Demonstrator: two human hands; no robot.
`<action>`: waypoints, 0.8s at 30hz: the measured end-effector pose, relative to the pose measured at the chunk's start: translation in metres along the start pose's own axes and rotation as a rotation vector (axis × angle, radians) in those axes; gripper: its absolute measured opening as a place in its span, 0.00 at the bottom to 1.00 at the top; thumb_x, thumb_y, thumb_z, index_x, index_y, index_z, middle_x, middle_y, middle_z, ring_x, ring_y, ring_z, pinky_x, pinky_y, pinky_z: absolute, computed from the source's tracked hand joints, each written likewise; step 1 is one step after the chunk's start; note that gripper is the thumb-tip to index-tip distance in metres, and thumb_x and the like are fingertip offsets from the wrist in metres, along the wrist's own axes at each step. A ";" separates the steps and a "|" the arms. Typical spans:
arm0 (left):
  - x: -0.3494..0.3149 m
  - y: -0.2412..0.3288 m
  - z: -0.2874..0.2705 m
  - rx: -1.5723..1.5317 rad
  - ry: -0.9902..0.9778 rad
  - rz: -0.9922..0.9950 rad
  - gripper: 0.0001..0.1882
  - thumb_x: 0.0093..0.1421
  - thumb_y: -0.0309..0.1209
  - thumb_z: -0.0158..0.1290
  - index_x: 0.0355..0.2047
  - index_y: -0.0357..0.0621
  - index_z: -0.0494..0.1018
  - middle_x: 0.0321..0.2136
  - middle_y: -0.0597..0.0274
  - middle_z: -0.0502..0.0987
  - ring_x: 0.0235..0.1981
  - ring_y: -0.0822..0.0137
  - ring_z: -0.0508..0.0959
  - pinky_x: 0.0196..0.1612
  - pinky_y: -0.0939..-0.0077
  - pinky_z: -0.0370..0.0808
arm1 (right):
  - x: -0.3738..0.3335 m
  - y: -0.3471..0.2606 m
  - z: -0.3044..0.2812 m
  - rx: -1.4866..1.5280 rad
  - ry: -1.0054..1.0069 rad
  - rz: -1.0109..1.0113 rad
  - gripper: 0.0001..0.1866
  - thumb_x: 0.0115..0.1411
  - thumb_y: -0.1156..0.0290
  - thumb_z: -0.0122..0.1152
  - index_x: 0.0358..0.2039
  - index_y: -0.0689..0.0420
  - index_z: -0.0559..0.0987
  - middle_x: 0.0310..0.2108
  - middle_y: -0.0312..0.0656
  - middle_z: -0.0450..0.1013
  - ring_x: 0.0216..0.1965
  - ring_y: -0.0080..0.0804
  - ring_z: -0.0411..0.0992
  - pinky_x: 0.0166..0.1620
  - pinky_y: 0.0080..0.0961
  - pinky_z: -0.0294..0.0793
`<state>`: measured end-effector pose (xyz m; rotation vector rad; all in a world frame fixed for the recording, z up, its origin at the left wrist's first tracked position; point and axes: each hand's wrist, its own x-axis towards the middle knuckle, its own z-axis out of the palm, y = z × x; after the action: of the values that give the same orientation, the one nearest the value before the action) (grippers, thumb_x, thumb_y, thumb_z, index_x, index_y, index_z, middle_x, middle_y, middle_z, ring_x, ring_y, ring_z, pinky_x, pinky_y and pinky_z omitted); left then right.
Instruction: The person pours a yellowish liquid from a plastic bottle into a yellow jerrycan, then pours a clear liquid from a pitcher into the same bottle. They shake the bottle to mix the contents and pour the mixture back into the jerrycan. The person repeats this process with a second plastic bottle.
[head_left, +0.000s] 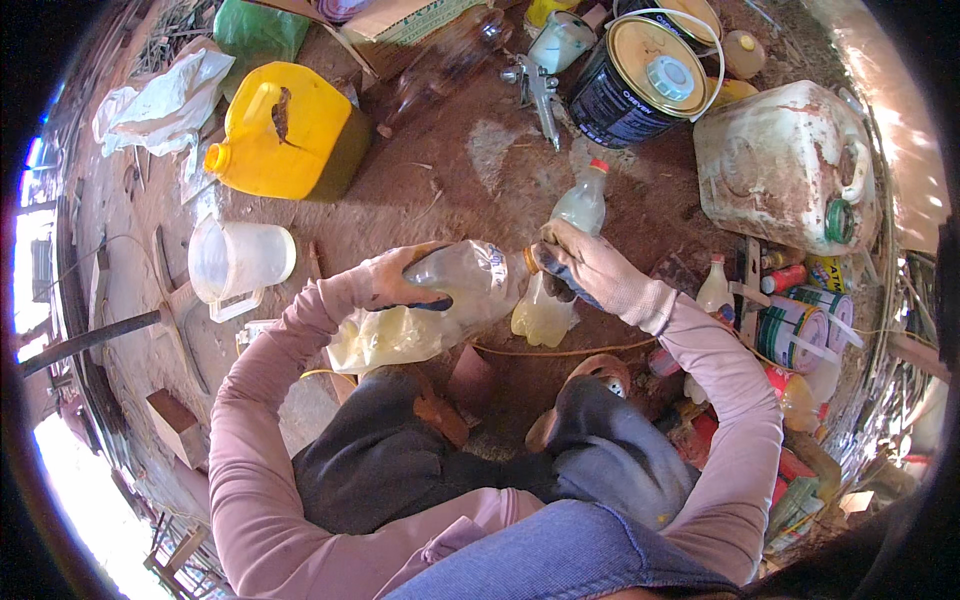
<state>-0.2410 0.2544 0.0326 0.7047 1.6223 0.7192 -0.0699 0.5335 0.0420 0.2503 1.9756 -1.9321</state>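
A large clear plastic bottle [415, 330] with pale yellowish liquid lies tilted across my lap area, its neck toward the right. My gloved left hand [400, 280] is wrapped round its upper side, fingers closed on the body. My right hand [600, 272], also gloved, has its fingers closed at the orange cap [530, 260] on the neck; whether the cap is loose I cannot tell. Directly behind my right hand stands a smaller clear bottle [582, 205] with a red cap and yellowish liquid low down; the hand hides its middle.
A yellow jerrycan [290, 130] and a clear plastic jug [238, 258] are at the left. Beyond lie a spray gun [540, 98] and a dark paint bucket [630, 95]. A dirty white jerrycan [780, 165] stands right, above several cans [795, 325] and bottles.
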 end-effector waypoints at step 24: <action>0.042 -0.025 -0.016 -0.281 0.082 -0.049 0.36 0.58 0.39 0.68 0.63 0.39 0.68 0.48 0.63 0.80 0.45 0.73 0.78 0.51 0.75 0.76 | 0.074 -0.063 -0.205 -1.540 0.870 -0.276 0.20 0.67 0.55 0.57 0.54 0.53 0.73 0.44 0.50 0.78 0.47 0.50 0.77 0.48 0.47 0.76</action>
<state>-0.2645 0.2701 -0.0104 0.4357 1.5664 0.9281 -0.1891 0.7239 0.0711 0.3849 3.4651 0.1890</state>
